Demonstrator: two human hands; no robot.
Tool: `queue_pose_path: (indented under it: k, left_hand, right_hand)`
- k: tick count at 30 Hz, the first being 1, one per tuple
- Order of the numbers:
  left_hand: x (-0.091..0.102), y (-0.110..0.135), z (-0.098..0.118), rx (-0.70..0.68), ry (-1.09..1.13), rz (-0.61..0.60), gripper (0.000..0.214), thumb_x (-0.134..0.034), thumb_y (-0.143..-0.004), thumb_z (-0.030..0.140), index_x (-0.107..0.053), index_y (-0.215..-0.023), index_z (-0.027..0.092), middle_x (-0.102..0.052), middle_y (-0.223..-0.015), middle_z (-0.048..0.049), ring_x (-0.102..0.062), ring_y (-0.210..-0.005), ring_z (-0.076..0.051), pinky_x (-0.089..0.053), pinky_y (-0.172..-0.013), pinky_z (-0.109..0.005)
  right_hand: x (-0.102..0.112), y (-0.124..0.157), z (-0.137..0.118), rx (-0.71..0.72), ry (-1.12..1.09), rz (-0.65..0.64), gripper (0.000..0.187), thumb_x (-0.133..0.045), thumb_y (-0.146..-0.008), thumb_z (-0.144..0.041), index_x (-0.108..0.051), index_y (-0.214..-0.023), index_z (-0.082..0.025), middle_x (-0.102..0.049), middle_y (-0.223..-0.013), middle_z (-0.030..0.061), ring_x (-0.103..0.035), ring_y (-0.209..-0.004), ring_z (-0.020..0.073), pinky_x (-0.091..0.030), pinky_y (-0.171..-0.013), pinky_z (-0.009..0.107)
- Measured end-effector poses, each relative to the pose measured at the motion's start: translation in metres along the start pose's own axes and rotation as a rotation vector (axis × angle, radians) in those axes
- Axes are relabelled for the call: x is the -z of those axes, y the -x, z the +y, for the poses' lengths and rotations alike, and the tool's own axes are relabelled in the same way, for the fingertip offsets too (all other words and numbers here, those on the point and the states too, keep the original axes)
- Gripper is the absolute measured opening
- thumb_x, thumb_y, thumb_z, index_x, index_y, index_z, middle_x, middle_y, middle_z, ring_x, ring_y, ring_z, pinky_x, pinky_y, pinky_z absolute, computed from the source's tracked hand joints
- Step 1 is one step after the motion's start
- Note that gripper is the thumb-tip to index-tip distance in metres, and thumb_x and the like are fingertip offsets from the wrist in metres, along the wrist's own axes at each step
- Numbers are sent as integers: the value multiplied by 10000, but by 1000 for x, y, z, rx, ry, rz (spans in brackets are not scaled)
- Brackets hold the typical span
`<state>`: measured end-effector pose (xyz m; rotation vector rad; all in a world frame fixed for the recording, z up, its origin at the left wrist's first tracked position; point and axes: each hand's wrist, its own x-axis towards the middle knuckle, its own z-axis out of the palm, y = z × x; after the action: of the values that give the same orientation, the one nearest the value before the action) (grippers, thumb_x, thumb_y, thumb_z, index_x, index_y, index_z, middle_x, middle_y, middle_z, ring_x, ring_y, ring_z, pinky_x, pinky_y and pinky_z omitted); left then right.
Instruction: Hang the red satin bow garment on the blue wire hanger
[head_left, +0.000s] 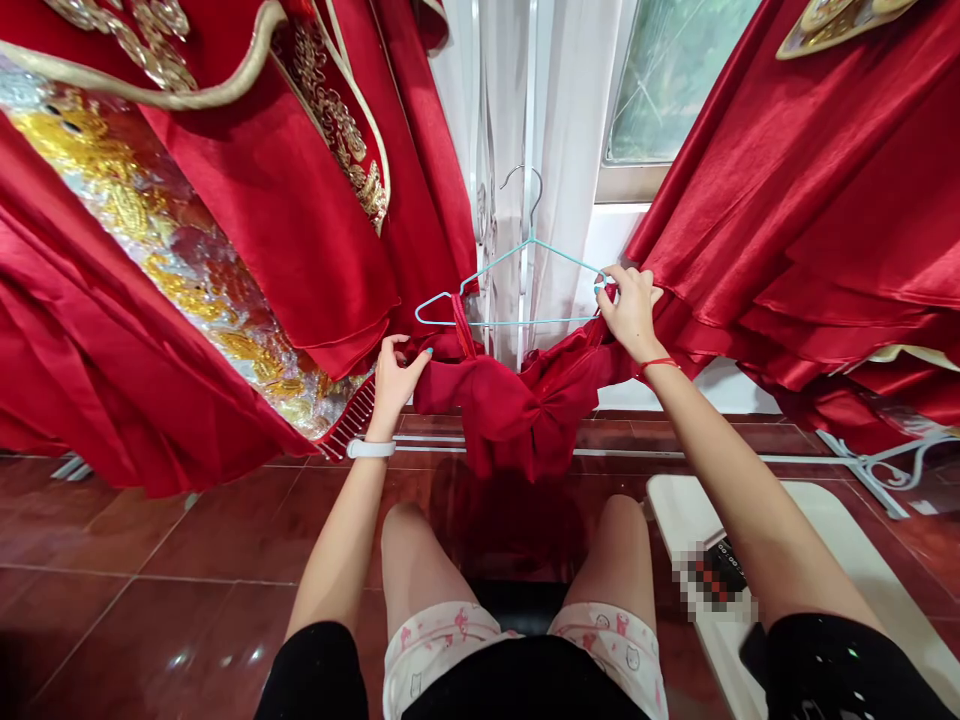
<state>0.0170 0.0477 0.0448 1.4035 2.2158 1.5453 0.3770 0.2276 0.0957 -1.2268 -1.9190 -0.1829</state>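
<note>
A red dress [517, 410] with a gathered bow-like front hangs by thin straps from a light blue hanger [555, 321] with a metal hook. My left hand [397, 378] grips the dress's off-shoulder sleeve at the left, thumb on top. At the hanger's right end, my right hand [630, 308] pinches the other red strap [609, 292] near the blue wire. The left strap [461, 325] loops over the hanger's left side. The skirt below the bodice falls in shadow between my knees.
Red gowns with gold embroidery [330, 110] hang close on the left, and more red satin [810, 220] hangs on the right. White rack poles [529, 130] stand behind the hanger. A white bench [840, 530] holding a dark object is at the lower right.
</note>
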Motion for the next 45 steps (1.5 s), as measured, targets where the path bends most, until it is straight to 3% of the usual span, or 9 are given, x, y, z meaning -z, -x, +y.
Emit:
queue_pose_path:
  k: [4,7,12,18,22,28,32,38,45]
  left_hand:
    - [5,-8,14,65,-58,-170,284,-634,-771,305,-599,-1037,215,-514,-603,66,-512,-589,-157,-385,-642,-283]
    - [5,-21,27,23,-83,-212,197,-577,-767,248,-628,-953,206,-508,-568,58,-528,-593,-168,-379,-646,-282]
    - [8,-41,34,-67,-140,-83,205,-529,-785,198,-663,-940,179,-574,-677,6,-559,-678,-178,-403,-701,-284]
    - [12,-71,47,-162,-189,-105,226,-491,-816,168,-674,-946,151,-633,-777,-52,-552,-696,-193,-433,-747,-309]
    - [2,-85,78,-351,-254,-141,258,-461,-859,167,-688,-982,167,-681,-907,-90,-599,-825,-227,-457,-877,-352]
    - [-29,-78,127,-550,-345,-217,295,-420,-931,154,-675,-1079,158,-679,-1086,-150,-629,-1016,-283,-461,-959,-392]
    - [-26,-77,119,-553,-204,-301,324,-403,-993,233,-640,-1205,174,-685,-1145,-119,-618,-1088,-266,-457,-1009,-389]
    - [-18,-67,88,-504,-180,-337,323,-551,-947,332,-641,-1239,228,-655,-1208,-91,-581,-1193,-274,-404,-1108,-455]
    - [-43,-51,98,-356,-202,-160,296,-508,-899,204,-662,-1149,241,-668,-1184,-90,-610,-1181,-281,-339,-1181,-529]
  right_hand:
    - [0,2,-1,-2,70,-31,361,-460,-908,-235,-645,-1218,-233,-592,-1048,150,-461,-1097,380,-361,-947,557]
    - [5,5,-4,23,116,-31,400,-484,-871,-214,-636,-1241,-214,-585,-1030,143,-470,-1068,370,-358,-921,537]
    - [16,6,-4,67,120,-32,401,-500,-849,-198,-647,-1222,-212,-581,-973,110,-493,-1014,339,-349,-900,496]
    - [21,2,7,117,39,-28,423,-517,-829,-204,-671,-1223,-202,-595,-931,97,-494,-967,314,-343,-898,484]
    - [17,3,11,138,-31,-5,418,-528,-810,-189,-696,-1192,-199,-609,-912,92,-488,-927,298,-349,-906,493]
    - [14,6,12,132,-23,2,412,-529,-819,-184,-699,-1193,-197,-620,-912,93,-504,-933,297,-353,-874,466]
    - [14,6,15,145,-31,23,416,-537,-823,-202,-700,-1206,-191,-616,-906,93,-509,-935,302,-351,-855,451]
    - [8,9,10,141,-55,23,415,-524,-815,-189,-707,-1186,-205,-617,-885,84,-505,-915,294,-342,-837,429]
    - [10,12,5,134,-56,45,407,-514,-801,-175,-713,-1155,-204,-607,-831,76,-501,-890,287,-335,-804,414]
